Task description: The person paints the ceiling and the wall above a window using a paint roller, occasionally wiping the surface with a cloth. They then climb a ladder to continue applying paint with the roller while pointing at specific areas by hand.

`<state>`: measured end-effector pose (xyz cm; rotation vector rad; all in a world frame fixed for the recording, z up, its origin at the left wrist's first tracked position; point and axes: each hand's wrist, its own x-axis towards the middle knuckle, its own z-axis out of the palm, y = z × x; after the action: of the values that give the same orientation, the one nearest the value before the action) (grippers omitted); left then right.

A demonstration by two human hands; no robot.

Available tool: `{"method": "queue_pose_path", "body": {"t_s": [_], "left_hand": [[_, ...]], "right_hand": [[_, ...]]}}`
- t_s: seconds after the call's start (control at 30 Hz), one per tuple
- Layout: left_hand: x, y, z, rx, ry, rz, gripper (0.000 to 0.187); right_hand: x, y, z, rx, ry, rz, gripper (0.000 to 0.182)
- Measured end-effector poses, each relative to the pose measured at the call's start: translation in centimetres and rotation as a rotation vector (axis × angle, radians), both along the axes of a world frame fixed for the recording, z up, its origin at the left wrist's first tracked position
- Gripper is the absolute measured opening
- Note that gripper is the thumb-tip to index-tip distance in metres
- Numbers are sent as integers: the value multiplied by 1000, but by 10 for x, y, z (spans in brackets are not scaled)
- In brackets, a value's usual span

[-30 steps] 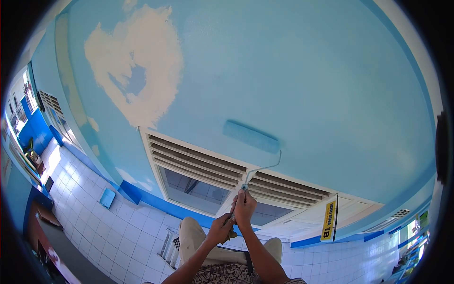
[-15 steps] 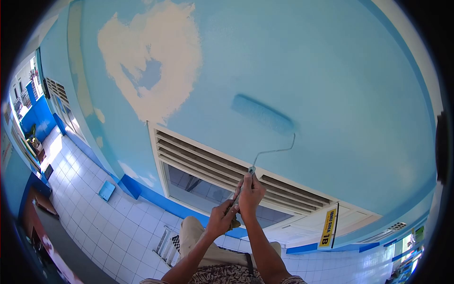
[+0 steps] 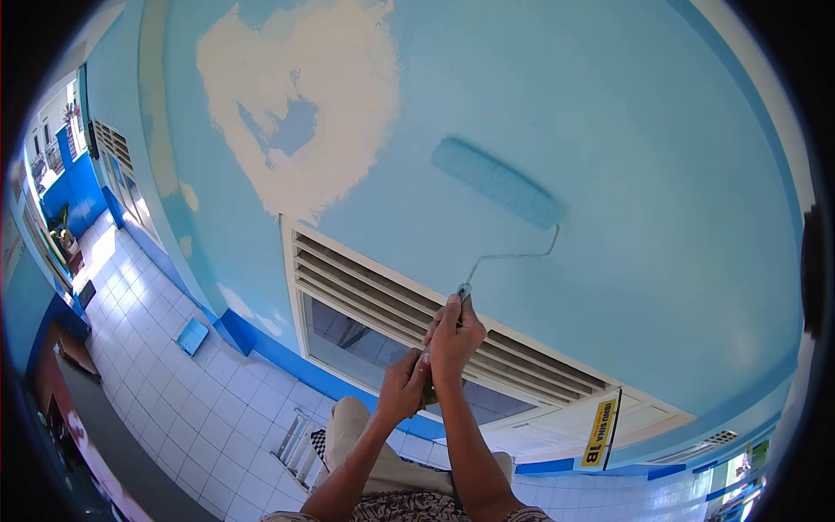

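A paint roller (image 3: 497, 181) with a blue, paint-coated sleeve lies against the light-blue wall (image 3: 609, 174), above a louvred vent. Its bent wire frame runs down to the handle. My right hand (image 3: 458, 341) is closed around the upper handle, just below the wire. Lower down, my left hand (image 3: 403, 385) is wrapped round the same handle, close beside my right wrist. Most of the handle is hidden by my fingers. To the upper left of the roller, a large cream patch (image 3: 348, 130) with a bluish spot inside shows on the wall.
White slats of the vent (image 3: 374, 283) sit over a window (image 3: 348, 335). A yellow sign (image 3: 600, 431) sticks out at right. Below stand a ladder (image 3: 300, 448) and, on the tiled floor (image 3: 174, 400), a blue tray (image 3: 192, 336). A dark-topped ledge (image 3: 148, 461) runs along the lower left.
The roller has moved a little up the wall, and both my hands have risen with it, still gripping the handle. The view has shifted slightly.
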<state>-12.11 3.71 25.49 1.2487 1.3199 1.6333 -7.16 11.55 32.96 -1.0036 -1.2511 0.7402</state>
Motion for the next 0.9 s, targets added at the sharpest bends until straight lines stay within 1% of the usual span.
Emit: {"method": "queue_pose_path", "body": {"t_s": [0.07, 0.1, 0.17, 0.2, 0.27, 0.3, 0.43, 0.47, 0.57, 0.63, 0.73, 0.8, 0.83, 0.9], "left_hand": [[-3, -14, -19, -83, -74, 31, 35], [-4, -20, -25, -83, -71, 32, 35], [-8, -29, -27, -173, -86, 35, 33], [-10, -29, -26, -175, -84, 37, 33], [-17, -26, -4, -147, -80, 16, 32], [-20, -23, 8, -152, -80, 17, 32], [-29, 7, 45, 1, -79, 50, 35], [-31, 13, 49, 57, -58, 66, 35], [-34, 20, 44, 31, -64, 25, 34], [-36, 20, 31, 17, -83, 16, 34], [-37, 4, -18, -40, -106, 27, 32], [-39, -14, -50, -160, -196, 41, 31], [-41, -24, -64, -170, -193, 44, 31], [-46, -41, -89, -304, -199, 36, 33]], "right_hand": [[-5, -10, -26, -72, 40, 24, 31], [-8, -15, -33, -72, 43, 24, 31], [-15, -23, -36, -136, 96, 19, 31], [-16, -23, -35, -138, 99, 22, 31], [-21, -21, -14, -122, 184, 41, 31], [-23, -18, -4, -128, 184, 41, 31], [-31, 2, 44, -46, 214, 68, 31], [-33, 5, 52, -3, 226, 64, 31], [-34, 9, 53, 2, 220, 58, 31], [-36, 12, 36, 1, 216, 62, 31], [-40, 4, -21, -32, 152, 40, 31], [-45, -8, -59, -81, 65, 24, 32], [-48, -13, -78, -91, 68, 26, 32], [-55, -23, -112, -184, 85, 20, 33]]}}
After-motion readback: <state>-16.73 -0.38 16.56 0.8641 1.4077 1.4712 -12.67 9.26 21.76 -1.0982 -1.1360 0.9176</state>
